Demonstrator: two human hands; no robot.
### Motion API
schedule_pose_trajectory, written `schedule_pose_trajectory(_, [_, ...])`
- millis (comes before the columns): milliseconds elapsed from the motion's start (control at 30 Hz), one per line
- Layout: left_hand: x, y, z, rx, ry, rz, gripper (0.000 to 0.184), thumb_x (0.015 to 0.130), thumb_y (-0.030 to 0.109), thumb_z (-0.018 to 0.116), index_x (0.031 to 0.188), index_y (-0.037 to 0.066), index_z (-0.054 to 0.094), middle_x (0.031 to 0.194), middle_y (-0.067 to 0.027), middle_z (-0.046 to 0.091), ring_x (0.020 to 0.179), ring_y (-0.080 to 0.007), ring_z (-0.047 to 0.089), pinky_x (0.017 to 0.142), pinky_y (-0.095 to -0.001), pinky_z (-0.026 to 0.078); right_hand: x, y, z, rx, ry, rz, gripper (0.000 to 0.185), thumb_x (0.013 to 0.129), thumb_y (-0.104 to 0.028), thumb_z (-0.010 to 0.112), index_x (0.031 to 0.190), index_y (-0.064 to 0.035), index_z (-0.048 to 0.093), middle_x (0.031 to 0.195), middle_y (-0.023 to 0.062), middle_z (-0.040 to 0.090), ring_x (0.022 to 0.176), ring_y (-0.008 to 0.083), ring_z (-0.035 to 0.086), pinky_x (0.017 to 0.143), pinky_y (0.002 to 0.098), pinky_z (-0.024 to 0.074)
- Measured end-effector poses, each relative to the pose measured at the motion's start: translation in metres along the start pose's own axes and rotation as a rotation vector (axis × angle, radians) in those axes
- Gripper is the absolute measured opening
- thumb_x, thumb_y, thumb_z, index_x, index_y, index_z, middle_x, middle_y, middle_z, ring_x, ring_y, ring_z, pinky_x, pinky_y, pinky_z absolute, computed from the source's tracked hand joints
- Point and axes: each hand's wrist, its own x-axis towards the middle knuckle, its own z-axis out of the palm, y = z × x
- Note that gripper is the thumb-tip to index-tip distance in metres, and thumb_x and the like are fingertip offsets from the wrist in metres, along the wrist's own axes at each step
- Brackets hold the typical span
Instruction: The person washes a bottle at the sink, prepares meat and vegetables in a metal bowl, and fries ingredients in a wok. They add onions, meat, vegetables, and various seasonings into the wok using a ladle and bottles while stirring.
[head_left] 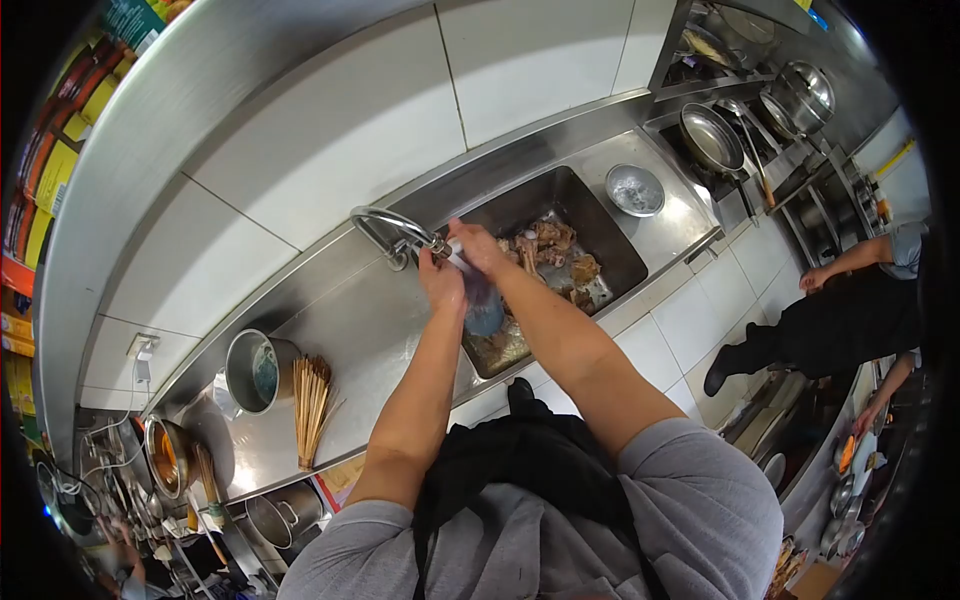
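Note:
Both my hands are up at the spout of the curved metal faucet (385, 228), over the left side of the sink (625, 255). My left hand (443, 284) is closed just below the spout, and my right hand (478, 250) is closed beside it on the far side. From between them a bluish, see-through plastic bag (484, 308) hangs down into the sink, its top gathered at the spout. My fingertips are partly hidden. Brown chunks of meaty bones (552, 243) lie in the sink, right of the bag.
A metal bowl (635, 190) stands right of the sink, and a frying pan (711, 138) sits on the stove beyond. Leftward on the steel counter are a deep pot (262, 372) and a bundle of thin sticks (312, 408). Another person (840, 320) stands at right.

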Motion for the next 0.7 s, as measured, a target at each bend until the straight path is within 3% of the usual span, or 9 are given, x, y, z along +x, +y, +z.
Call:
schedule_pose_trajectory(100, [0.021,-0.017,0.012,-0.014,0.069,0.204,0.036,0.088,-0.011,0.047,0.120,0.003,0.051,0.099,-0.0075,0.058,0.084,-0.0132,0.058,0.067,-0.0258,0.048,-0.024,0.011,0.002,0.005,0.159,-0.125,0.061,0.096,-0.054,0.042,0.114,0.0011,0.060,0.105,0.0204,0.065,0.099,0.0278,0.062,0.088,0.0396,0.0445])
schedule_pose_trajectory(167, [0.022,-0.013,0.022,-0.098,0.092,0.174,0.037,0.086,-0.013,0.050,0.119,0.004,0.052,0.095,-0.0056,0.057,0.077,-0.0118,0.056,0.060,-0.0254,0.045,-0.047,0.020,0.005,0.001,0.243,-0.192,0.058,0.097,-0.051,0.043,0.118,0.0007,0.058,0.109,0.0208,0.064,0.102,0.0285,0.062,0.090,0.0399,0.0441])
schedule_pose_trajectory(200, [0.022,-0.012,0.025,-0.107,0.102,0.187,0.034,0.087,-0.011,0.050,0.118,0.003,0.052,0.091,-0.0048,0.057,0.073,-0.0113,0.055,0.058,-0.0252,0.044,-0.065,0.028,0.010,0.014,0.299,-0.160,0.056,0.094,-0.046,0.052,0.125,0.0000,0.050,0.116,0.0213,0.061,0.106,0.0294,0.060,0.093,0.0397,0.0430])
schedule_pose_trajectory(267, [0.026,-0.021,0.024,-0.116,0.112,0.198,0.031,0.089,-0.008,0.050,0.117,0.003,0.052,0.087,-0.0040,0.056,0.070,-0.0108,0.054,0.056,-0.0249,0.042,-0.092,0.041,0.013,0.027,0.356,-0.125,0.061,0.091,-0.041,0.060,0.133,-0.0006,0.042,0.123,0.0217,0.058,0.110,0.0303,0.058,0.096,0.0394,0.0420])
schedule_pose_trajectory(333, [0.033,-0.035,0.019,0.032,0.131,0.146,0.026,0.091,-0.004,0.050,0.116,0.003,0.053,0.082,-0.0038,0.056,0.064,-0.0104,0.052,0.053,-0.0247,0.041,-0.108,0.053,0.002,-0.076,0.196,-0.050,0.081,0.082,-0.035,0.074,0.141,-0.0025,0.029,0.129,0.0212,0.053,0.117,0.0298,0.054,0.101,0.0375,0.0397])
schedule_pose_trajectory(367, [0.030,-0.035,0.018,0.036,0.128,0.144,0.026,0.091,-0.004,0.050,0.116,0.003,0.053,0.082,-0.0038,0.056,0.064,-0.0104,0.052,0.053,-0.0247,0.041,-0.110,0.059,-0.004,-0.072,0.199,-0.048,0.081,0.082,-0.035,0.074,0.141,-0.0025,0.029,0.129,0.0212,0.053,0.117,0.0298,0.054,0.101,0.0375,0.0397])
schedule_pose_trajectory(433, [0.001,0.006,0.024,-0.063,0.089,-0.148,0.028,0.088,-0.008,0.050,0.113,0.002,0.056,0.087,-0.0077,0.062,0.073,-0.0150,0.061,0.062,-0.0289,0.050,-0.111,0.076,-0.018,-0.043,0.033,-0.094,0.091,0.076,-0.037,0.079,0.143,-0.0029,0.027,0.130,0.0203,0.052,0.122,0.0284,0.050,0.104,0.0361,0.0374])
schedule_pose_trajectory(533, [-0.005,0.012,0.017,-0.306,-0.045,-0.088,0.023,0.088,-0.007,0.051,0.106,0.002,0.060,0.082,-0.0083,0.064,0.064,-0.0152,0.060,0.054,-0.0288,0.049,-0.113,0.082,-0.036,0.103,-0.064,-0.087,0.090,0.077,-0.041,0.078,0.143,-0.0033,0.031,0.134,0.0144,0.050,0.120,0.0234,0.048,0.102,0.0349,0.0373])
schedule_pose_trajectory(700, [0.002,0.012,0.015,-0.508,0.056,-0.133,0.007,0.087,0.001,0.062,0.093,0.001,0.065,0.083,-0.0075,0.065,0.066,-0.0153,0.061,0.053,-0.0313,0.048,-0.107,0.085,-0.035,0.226,-0.029,0.030,0.084,0.081,-0.047,0.071,0.142,-0.0009,0.036,0.137,0.0158,0.049,0.125,0.0237,0.045,0.104,0.0342,0.0358])
